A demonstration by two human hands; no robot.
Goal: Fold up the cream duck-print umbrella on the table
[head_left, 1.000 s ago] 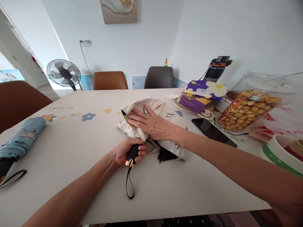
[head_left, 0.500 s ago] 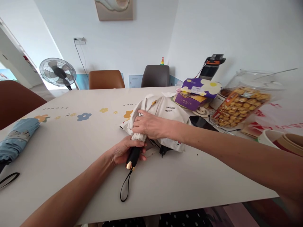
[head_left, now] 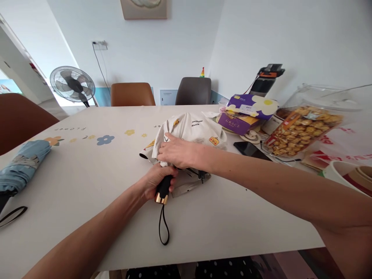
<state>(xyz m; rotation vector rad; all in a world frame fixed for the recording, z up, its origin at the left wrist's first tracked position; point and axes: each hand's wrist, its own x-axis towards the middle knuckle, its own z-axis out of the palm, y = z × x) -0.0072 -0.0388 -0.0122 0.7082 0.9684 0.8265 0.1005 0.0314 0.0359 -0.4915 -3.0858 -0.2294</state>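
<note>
A white umbrella (head_left: 200,133) with yellow duck prints lies loosely bunched on the table, its black handle toward me. My left hand (head_left: 159,180) is wrapped around that handle (head_left: 163,188), just above its gold end cap. From the cap hangs a black wrist strap (head_left: 164,228). Across the lower canopy lies my right hand (head_left: 177,151), fingers curled over the fabric near the shaft; the fingertips press the cloth. Black rib ends (head_left: 201,176) poke out below the canopy's near edge. The shaft is hidden under cloth and fingers.
A folded blue umbrella (head_left: 24,166) rests on the left of the white table (head_left: 87,205). At the right stand purple boxes (head_left: 236,122), a dark bottle (head_left: 264,81), a phone (head_left: 251,150), and a clear jar of snacks (head_left: 302,130). Chairs and a fan (head_left: 72,83) are behind.
The canopy has shifted and spread, so another duck print and the fabric's near fold show differently. My right hand has slid slightly left and down over it. My left hand keeps the handle.
</note>
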